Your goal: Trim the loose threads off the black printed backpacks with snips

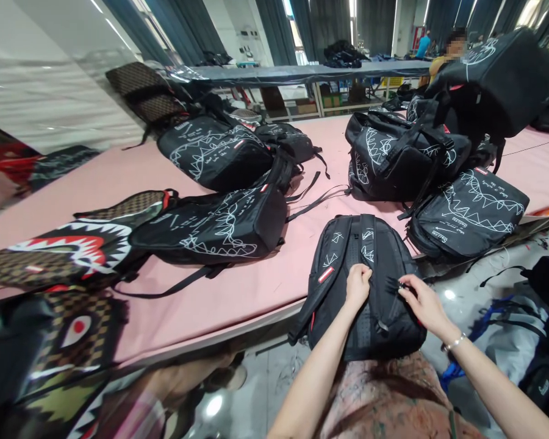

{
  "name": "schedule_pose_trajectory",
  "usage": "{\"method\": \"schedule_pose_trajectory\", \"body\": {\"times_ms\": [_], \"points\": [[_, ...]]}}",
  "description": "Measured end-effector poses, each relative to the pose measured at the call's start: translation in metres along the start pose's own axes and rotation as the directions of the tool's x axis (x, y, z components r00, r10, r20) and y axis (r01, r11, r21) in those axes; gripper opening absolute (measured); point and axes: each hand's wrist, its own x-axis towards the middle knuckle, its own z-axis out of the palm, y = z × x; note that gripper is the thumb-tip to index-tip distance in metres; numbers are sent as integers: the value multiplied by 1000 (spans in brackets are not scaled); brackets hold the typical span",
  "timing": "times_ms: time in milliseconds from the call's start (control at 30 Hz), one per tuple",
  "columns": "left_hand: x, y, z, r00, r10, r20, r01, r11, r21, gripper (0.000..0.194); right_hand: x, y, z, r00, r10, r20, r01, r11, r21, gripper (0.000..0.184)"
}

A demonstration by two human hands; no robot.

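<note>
A black backpack [393, 256] rests between my body and the table edge, its shoulder straps facing up. White line drawings and a red-and-white label [326, 274] mark the straps. My left hand [359, 285] is closed over the right-hand shoulder strap [368, 238]; what its fingers pinch is hidden. Beside it, toward the pack's right side, my right hand [423, 303] pinches a small black pronged piece [393, 285] between thumb and fingers, just over the back panel. The kind of that piece is too small to tell.
On the pink table [260, 283] lie several black backpacks with white drawings, including one close on the right [476, 210] and one left of centre [229, 225]. Checkered shark-mouth bags [64, 250] lie at the left. A person [455, 46] is behind the bags at back right.
</note>
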Motion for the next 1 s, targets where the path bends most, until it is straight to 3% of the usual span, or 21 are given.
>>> {"method": "schedule_pose_trajectory", "body": {"times_ms": [67,133,333,467,600,733,900,1000], "points": [[1,1,2,1000,-1,-1,1,1000,-21,11,16,8,-1,992,-86,-88,68,980,-189,21],[2,2,3,1000,-3,-3,2,999,-37,12,29,14,3,986,-148,-74,122,951,-284,17],[2,2,5,1000,-2,0,2,997,-74,12,49,18,18,981,-194,-9,182,935,-305,13],[1,2,7,1000,-16,-1,16,993,-121,11,53,19,20,985,-170,-12,162,956,-244,10],[1,-1,10,999,-45,13,46,974,-223,12,53,28,20,997,-55,-62,48,993,-110,12],[-4,-4,7,991,-121,62,135,909,-394,15,53,42,19,991,100,-87,-92,992,92,31],[-30,9,-22,977,-129,171,207,775,-597,35,44,39,5,991,133,18,-133,953,271,45],[-52,21,-44,944,-66,322,287,644,-710,61,25,22,-13,980,137,141,-174,941,290,44]]}}
